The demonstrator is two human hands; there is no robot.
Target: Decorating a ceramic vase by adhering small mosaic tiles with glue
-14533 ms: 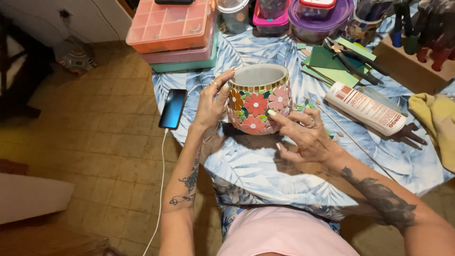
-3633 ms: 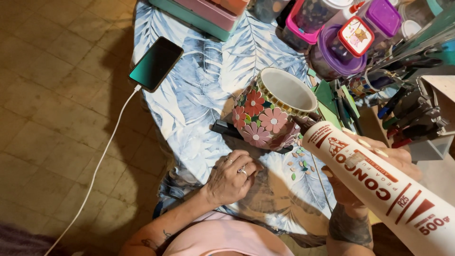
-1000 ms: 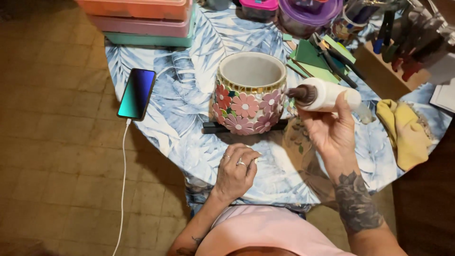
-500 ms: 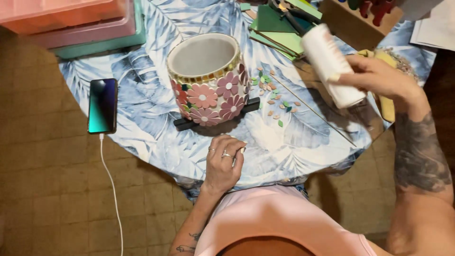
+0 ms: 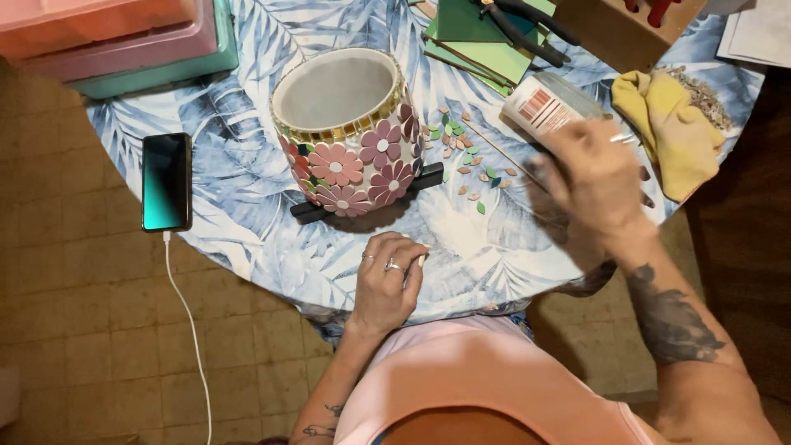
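Two hands: right hand (image 5: 597, 177) wraps a white glue tube (image 5: 544, 105) at right of frame; left hand (image 5: 391, 280) rests curled on the table (image 5: 239, 206).
Pot: flowered pot (image 5: 350, 136) lies tilted, upper centre.
Tiles: loose pieces (image 5: 465, 156) between pot and tube.
Advice: steady the pot, squeeze gently.

White glue tube (image 5: 545, 105) (label orange), tilted, gripped in right hand (image 5: 595, 180) above table, beside yellow cloth (image 5: 669, 140)
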